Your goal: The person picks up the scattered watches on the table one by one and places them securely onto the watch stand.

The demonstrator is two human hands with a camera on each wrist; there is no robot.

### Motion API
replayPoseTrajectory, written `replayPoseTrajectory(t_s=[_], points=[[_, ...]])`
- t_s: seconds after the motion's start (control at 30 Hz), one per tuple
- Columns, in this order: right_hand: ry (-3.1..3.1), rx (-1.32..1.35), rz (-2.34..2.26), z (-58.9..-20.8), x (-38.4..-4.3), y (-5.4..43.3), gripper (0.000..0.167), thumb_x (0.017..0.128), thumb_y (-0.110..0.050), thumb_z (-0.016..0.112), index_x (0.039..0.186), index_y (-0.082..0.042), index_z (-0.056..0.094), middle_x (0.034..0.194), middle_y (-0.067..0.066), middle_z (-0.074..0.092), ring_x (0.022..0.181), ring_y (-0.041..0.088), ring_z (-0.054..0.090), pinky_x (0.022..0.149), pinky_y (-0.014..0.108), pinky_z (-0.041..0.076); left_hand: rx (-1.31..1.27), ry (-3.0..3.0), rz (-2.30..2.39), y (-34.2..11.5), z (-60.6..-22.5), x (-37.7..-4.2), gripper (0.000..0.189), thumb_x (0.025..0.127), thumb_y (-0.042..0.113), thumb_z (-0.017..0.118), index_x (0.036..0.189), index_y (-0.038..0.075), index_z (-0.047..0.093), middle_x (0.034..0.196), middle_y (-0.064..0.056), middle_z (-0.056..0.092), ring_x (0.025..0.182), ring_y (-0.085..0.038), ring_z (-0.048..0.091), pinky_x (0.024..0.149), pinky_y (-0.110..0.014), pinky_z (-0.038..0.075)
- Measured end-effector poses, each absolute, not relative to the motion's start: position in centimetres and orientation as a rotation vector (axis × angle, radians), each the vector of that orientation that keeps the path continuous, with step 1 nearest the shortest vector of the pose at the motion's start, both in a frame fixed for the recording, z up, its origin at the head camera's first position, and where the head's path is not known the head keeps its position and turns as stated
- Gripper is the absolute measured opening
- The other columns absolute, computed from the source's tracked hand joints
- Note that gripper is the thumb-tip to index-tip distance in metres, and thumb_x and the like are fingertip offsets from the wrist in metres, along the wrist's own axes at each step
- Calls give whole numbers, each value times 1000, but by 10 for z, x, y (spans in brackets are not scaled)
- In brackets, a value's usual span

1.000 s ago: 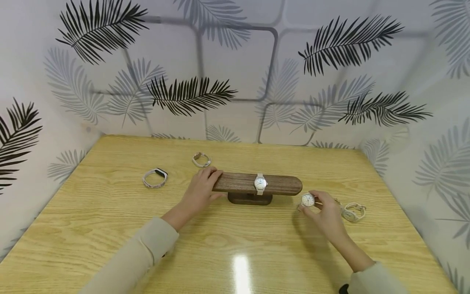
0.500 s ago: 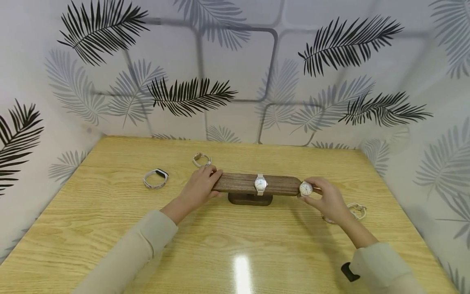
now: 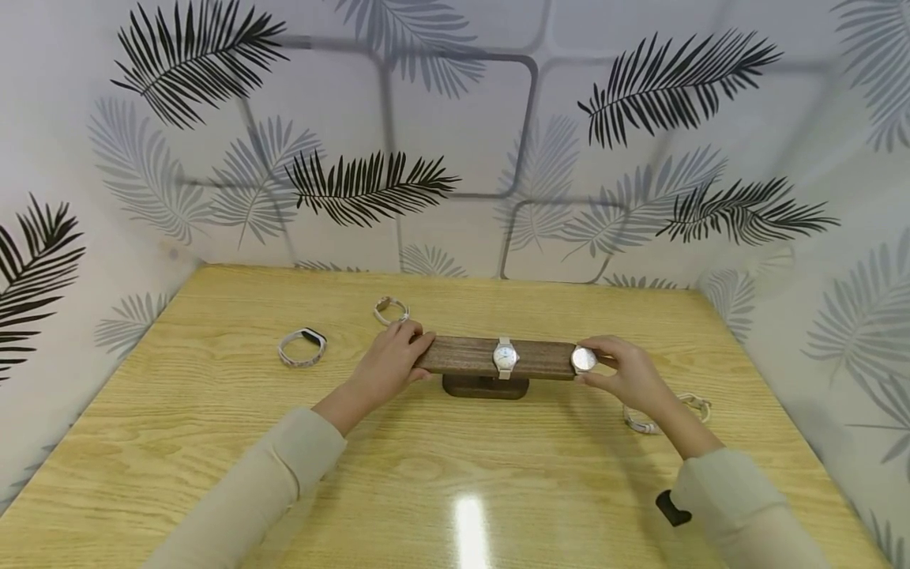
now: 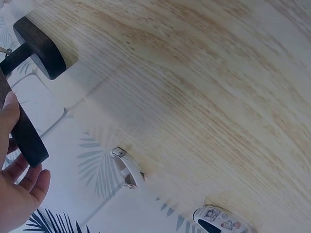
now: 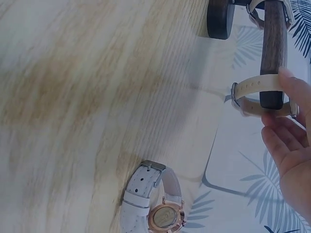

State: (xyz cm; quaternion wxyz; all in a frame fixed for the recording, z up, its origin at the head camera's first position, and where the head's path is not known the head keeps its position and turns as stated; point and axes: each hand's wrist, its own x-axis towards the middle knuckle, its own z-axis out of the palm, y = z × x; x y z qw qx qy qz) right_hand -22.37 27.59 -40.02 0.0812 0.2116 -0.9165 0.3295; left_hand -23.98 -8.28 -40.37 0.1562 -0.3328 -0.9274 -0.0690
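Left hand (image 3: pixel 389 359) is clamped on the left end of a dark wooden bar (image 3: pixel 458 356), thumb on one side and fingers on the other. Farthest left on the desk (image 3: pixel 213 411) stands a pale band (image 3: pixel 313 336) with a black screen; seen from the left wrist, its strap carries small printed figures. Next, just behind the left hand, a small watch (image 3: pixel 384 303) rests on the desk with its pale strap in a loop. From the left hand the bar runs rightward, held above the desk by a dark base (image 3: pixel 486 386). Around its middle sits the middle watch (image 3: pixel 505 358), its white dial facing the head camera. At the bar's right end is the end watch (image 3: pixel 584 359), pinched between the thumb and fingers of the right hand (image 3: pixel 629 375); the right wrist view shows its buckled cream strap looped around the bar near the tip, with a gap on the buckle side. Under the right forearm, partly covered by it, a white watch (image 3: pixel 642 427) with a rose-gold case lies on the desk. Nearer the camera, a black object (image 3: pixel 673 510), which I cannot identify, shows beside the right sleeve (image 3: pixel 739 498). Rightmost is another pale watch (image 3: pixel 700 405), also partly hidden.
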Motion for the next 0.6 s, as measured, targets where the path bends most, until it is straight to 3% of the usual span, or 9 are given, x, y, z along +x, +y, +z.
replayPoseTrajectory(t_s=[0.23, 0.6], points=[[-2813, 641, 885, -398, -229, 278, 50, 76, -15, 75, 119, 5, 59, 118, 25, 60, 105, 39, 60, 89, 44, 50, -955, -2664, -128, -82, -401, -241, 56, 80, 33, 69, 126, 4, 56, 117, -13, 53, 103, -29, 50, 89, -39, 46], [-2743, 639, 873, -406, -232, 277, 51, 70, -12, 79, 115, 5, 62, 113, 23, 64, 104, 39, 61, 88, 45, 51, -971, -2658, -169, -80, -401, -241, 56, 78, 32, 70, 124, 2, 57, 120, -15, 54, 104, -30, 51, 90, -40, 46]])
